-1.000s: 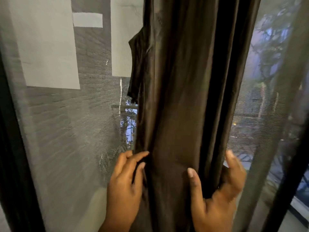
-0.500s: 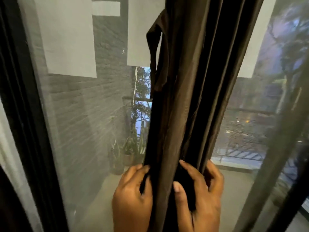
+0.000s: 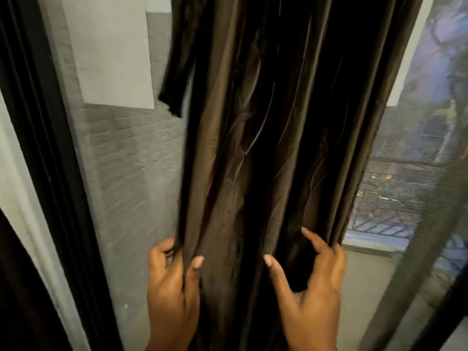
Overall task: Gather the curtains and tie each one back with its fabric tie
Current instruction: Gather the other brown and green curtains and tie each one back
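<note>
Dark brown curtain (image 3: 266, 148) is hanging bunched in vertical folds through centre frame, running from 12 o'clock down to 6 o'clock, in front of a mesh screen (image 3: 131, 173). Left hand (image 3: 172, 287) at 7 o'clock is gripping the curtain's left edge, thumb lying on the front of the cloth, fingers curling round behind the edge. Right hand (image 3: 311, 282) at 5 o'clock is clutching the right side folds, thumb pressing on the front, index finger tucking into a fold, other fingers wrapping round the right edge. Both hands are at about the same height, with the gathered cloth between them. Fabric tie (image 3: 177, 67) is dangling loose at 11 o'clock, a dark strip hanging off the curtain's upper left side, its lower end free and blurred. Black frame (image 3: 43, 148) is slanting down the left side from 10 to 7 o'clock. Balcony railing (image 3: 379, 221) is showing through the mesh at 3 o'clock, dim and fuzzy.
</note>
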